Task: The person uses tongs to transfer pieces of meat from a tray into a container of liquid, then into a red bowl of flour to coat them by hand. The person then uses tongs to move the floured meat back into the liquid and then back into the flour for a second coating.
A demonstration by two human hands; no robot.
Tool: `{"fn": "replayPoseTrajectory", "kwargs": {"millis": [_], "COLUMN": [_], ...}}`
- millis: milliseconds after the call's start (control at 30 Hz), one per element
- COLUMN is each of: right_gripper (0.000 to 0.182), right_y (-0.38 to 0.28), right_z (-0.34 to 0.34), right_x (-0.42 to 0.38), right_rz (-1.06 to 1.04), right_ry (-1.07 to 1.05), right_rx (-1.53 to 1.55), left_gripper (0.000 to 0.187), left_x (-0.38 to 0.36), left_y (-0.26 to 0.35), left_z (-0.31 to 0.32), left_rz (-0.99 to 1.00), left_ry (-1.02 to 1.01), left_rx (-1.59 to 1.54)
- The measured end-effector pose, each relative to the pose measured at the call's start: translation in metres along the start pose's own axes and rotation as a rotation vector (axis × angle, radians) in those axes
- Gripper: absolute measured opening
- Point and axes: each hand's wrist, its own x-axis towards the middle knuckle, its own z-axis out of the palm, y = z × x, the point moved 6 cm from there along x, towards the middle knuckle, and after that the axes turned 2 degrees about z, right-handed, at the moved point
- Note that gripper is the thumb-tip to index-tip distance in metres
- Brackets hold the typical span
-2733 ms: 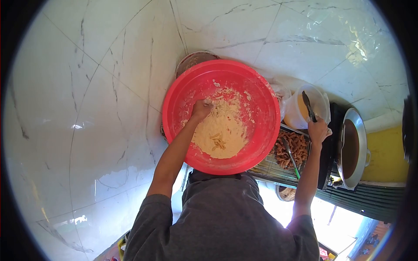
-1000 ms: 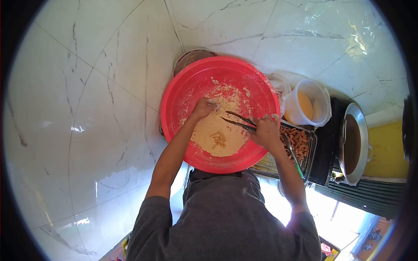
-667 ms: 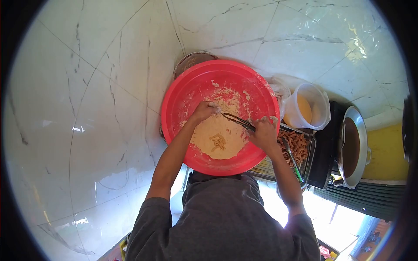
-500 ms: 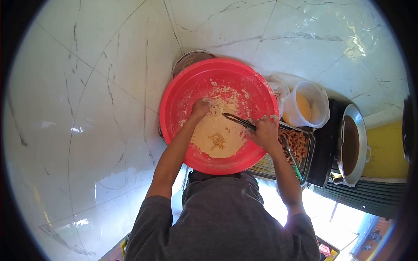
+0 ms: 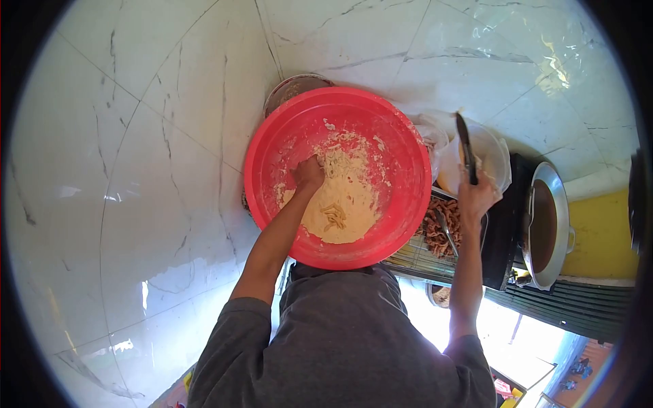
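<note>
Gripped in the right hand point(image 5: 476, 197), dark tongs point(image 5: 465, 146) point over the white tub point(image 5: 500, 163); left hand point(image 5: 307, 173) presses flour point(image 5: 347, 197).

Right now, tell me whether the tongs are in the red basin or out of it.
Out. The right hand holds the tongs over the white tub, beside the red basin.

Left hand point(image 5: 308, 173) curled downward — right hand point(image 5: 476, 197) fisted, raised.

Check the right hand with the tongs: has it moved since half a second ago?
Yes. The right hand with the tongs has swung out of the red basin, rightward, to the white tub beside it.
</note>
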Motion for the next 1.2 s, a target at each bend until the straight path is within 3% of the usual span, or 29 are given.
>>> {"fn": "replayPoseTrajectory", "kwargs": {"millis": [100, 300, 400, 567, 733, 833, 1033, 1200], "right_gripper": [0.044, 0.041, 0.040, 0.041, 0.043, 0.043, 0.044, 0.043], "right_y": [0.053, 0.104, 0.087, 0.078, 0.075, 0.078, 0.075, 0.073], "right_z": [0.018, 0.061, 0.065, 0.072, 0.061, 0.065, 0.063, 0.064], "right_x": [0.030, 0.067, 0.070, 0.070, 0.066, 0.066, 0.065, 0.066], "right_rz": [0.195, 0.089, 0.096, 0.139, 0.133, 0.131, 0.127, 0.124], "right_ry": [-0.091, -0.494, -0.581, -0.580, -0.566, -0.587, -0.595, -0.607], "right_rx": [-0.184, -0.377, -0.399, -0.482, -0.408, -0.427, -0.451, -0.456], "left_gripper": [0.031, 0.026, 0.029, 0.024, 0.035, 0.030, 0.029, 0.028], "left_x": [0.006, -0.005, -0.002, 0.020, -0.001, -0.013, 0.001, 0.003], "left_y": [-0.009, -0.002, -0.005, -0.026, -0.008, 0.002, -0.008, -0.013], "left_z": [0.007, -0.005, -0.003, 0.012, -0.015, -0.017, -0.002, -0.002], "left_rz": [0.022, 0.048, 0.069, 0.050, 0.052, 0.058, -0.005, 0.055], "left_ry": [-0.008, -0.091, -0.111, 0.026, -0.066, -0.177, -0.061, -0.039], "left_rx": [-0.034, 0.105, 0.144, -0.010, 0.000, 0.108, 0.098, 0.042]}}
